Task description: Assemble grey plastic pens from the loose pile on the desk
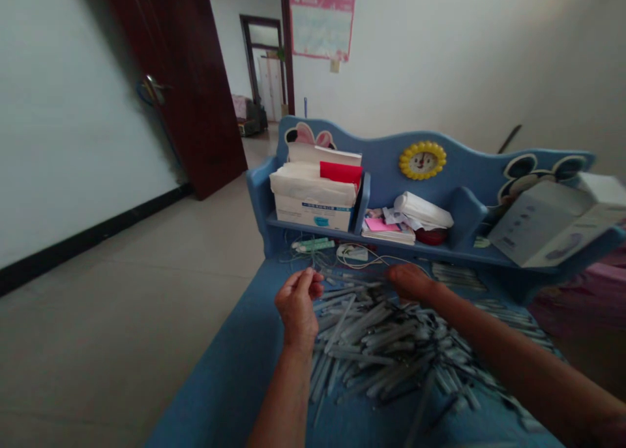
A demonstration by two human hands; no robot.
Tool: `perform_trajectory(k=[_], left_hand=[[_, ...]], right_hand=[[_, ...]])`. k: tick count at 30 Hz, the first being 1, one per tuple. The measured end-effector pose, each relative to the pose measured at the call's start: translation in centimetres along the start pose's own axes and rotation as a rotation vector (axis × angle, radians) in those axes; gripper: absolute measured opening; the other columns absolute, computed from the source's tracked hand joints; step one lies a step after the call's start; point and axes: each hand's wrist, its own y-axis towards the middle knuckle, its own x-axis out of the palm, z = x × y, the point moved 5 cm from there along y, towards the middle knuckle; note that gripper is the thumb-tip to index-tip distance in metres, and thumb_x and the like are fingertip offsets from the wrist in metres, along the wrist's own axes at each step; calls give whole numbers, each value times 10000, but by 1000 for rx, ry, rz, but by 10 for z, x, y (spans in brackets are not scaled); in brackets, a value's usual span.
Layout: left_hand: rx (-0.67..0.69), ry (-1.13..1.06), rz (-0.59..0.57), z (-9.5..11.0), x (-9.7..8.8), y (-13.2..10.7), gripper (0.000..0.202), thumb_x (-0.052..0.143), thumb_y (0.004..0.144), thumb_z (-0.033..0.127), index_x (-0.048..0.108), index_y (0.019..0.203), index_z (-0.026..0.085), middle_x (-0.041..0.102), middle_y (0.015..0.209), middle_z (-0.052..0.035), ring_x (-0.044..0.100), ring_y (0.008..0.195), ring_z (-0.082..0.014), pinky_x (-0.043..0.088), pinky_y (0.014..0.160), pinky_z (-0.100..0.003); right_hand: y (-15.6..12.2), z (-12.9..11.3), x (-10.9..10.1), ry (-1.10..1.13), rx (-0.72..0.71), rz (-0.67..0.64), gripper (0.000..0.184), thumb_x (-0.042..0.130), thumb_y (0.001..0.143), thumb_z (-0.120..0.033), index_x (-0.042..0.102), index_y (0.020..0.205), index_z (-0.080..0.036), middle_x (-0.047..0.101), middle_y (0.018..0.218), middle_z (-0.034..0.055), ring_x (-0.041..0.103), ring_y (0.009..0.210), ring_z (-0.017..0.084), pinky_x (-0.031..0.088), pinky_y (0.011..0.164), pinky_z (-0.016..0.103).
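A heap of thin clear plastic tubes (386, 350) lies spread over the blue desk top (229, 383). My left hand (297, 304) hovers at the heap's left edge, its fingers pinched together around something thin I cannot make out. Palm down, my right hand (409, 281) rests at the far end of the heap, fingers curled onto the tubes, and I cannot see whether it holds any. Both forearms reach in from the bottom of the view.
The blue shelf (430, 174) at the desk's back carries a white box with papers (315, 197), books, a pink pad (379, 225) and a grey carton (552, 223). A white cable (362, 257) lies under it. Tiled floor and a dark red door (195, 83) are to the left.
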Motion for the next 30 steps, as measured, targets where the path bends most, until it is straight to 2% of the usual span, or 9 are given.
perform_trajectory(k=[3,8,11,14,17,25,30], left_hand=[[-3,-28,31,3,-3,1,247,671,599,350,604,679,126,612,578,-2,505,436,-74,385,441,-188],[-25,-39,44,2,-5,1,237,674,594,341,602,673,130,614,566,6,502,429,-70,380,440,-186],[-30,-49,46,2,-5,2,226,674,600,330,602,675,129,616,562,6,504,431,-73,382,440,-187],[-33,-60,51,3,-5,3,219,677,599,313,605,684,124,618,559,2,504,428,-76,381,433,-187],[-36,-60,45,5,-2,2,209,678,594,295,609,684,120,619,554,0,507,430,-78,384,433,-187],[-30,-45,15,1,14,0,159,690,553,230,609,643,127,620,536,13,515,431,-77,404,433,-174],[-42,-42,-29,-2,26,-8,170,699,529,212,610,642,121,623,532,14,523,441,-78,415,444,-171]], right_hand=[[13,-6,-7,-4,20,2,250,505,879,-289,556,1069,-135,594,1053,71,589,907,181,487,783,385],[41,-21,-13,7,15,-59,283,520,871,-298,533,1111,-149,563,1104,73,576,925,187,489,780,386],[39,-15,-13,-1,17,-72,287,520,870,-297,532,1113,-144,562,1104,76,576,926,188,490,779,386],[17,6,-11,-22,36,-69,274,517,873,-294,539,1101,-145,565,1102,74,573,938,190,483,793,393],[-18,40,-3,-46,99,-89,255,517,873,-289,551,1078,-140,577,1081,69,575,934,188,482,795,394],[-117,141,39,-57,380,-202,280,517,873,-294,534,1109,-146,564,1102,73,575,932,190,487,787,391],[-141,166,69,-11,453,-249,292,516,873,-295,525,1127,-153,553,1124,77,570,940,192,486,788,391]])
